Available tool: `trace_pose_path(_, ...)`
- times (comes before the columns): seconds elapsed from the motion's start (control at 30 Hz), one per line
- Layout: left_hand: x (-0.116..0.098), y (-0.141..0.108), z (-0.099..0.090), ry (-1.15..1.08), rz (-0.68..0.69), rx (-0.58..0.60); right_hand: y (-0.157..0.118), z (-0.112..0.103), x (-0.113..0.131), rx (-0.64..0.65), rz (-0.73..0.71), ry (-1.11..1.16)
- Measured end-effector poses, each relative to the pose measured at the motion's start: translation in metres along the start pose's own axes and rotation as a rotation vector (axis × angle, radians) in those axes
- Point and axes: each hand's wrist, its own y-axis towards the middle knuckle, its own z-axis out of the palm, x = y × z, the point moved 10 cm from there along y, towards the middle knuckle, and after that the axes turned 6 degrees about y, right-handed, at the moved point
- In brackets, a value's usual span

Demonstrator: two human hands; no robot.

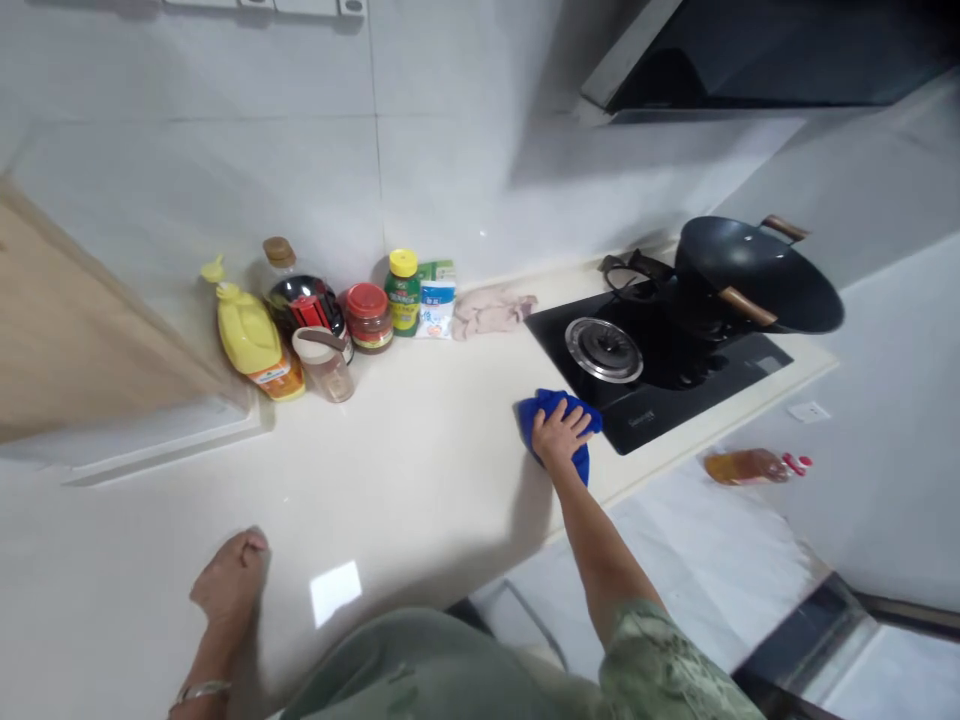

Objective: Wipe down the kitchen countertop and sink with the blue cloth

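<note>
My right hand (561,432) presses down on a crumpled blue cloth (532,415), its fingers spread over the fabric. The cloth lies on the white countertop (420,430) against the near left corner of the black glass stove (637,420), partly over its edge. On the left, my left hand (234,575) rests on the countertop, curled into a fist, with nothing seen in it. A bracelet circles that wrist.
Along the wall stand a yellow jug (251,330), a dark bottle (300,290), a clear lidded container (326,370), a red-lidded jar (369,325) and a green bottle (403,295). A pinkish rag (491,312) lies nearby. A wok (757,275) sits on the stove; an oil bottle (750,466) stands below.
</note>
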Motion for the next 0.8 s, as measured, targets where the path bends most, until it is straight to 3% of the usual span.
trace_pose_path(0.13, 0.001, -0.002, 0.003, 0.019, -0.059, -0.01, 0.024, 0.026, 0.089, 0.041, -0.114, 0.021)
trace_pose_path(0.23, 0.0, -0.002, 0.001, 0.051, -0.049, -0.024, 0.015, 0.039, 0.154, 0.093, -0.2, 0.039)
trace_pose_path(0.37, -0.004, -0.004, -0.001, 0.07, -0.043, -0.031, -0.036, 0.05, 0.24, 0.197, -0.419, 0.068)
trace_pose_path(0.47, -0.007, -0.007, 0.0, 0.093, -0.047, -0.009, -0.09, 0.053, 0.287, 0.292, -0.609, 0.076)
trace_pose_path(0.6, -0.005, -0.008, 0.001, 0.077, -0.052, -0.002, -0.172, 0.047, 0.31, 0.442, -0.853, 0.092)
trace_pose_path(0.8, -0.005, -0.008, 0.006, -0.012, 0.076, -0.002, -0.308, 0.009, 0.279, 0.536, -1.085, 0.244)
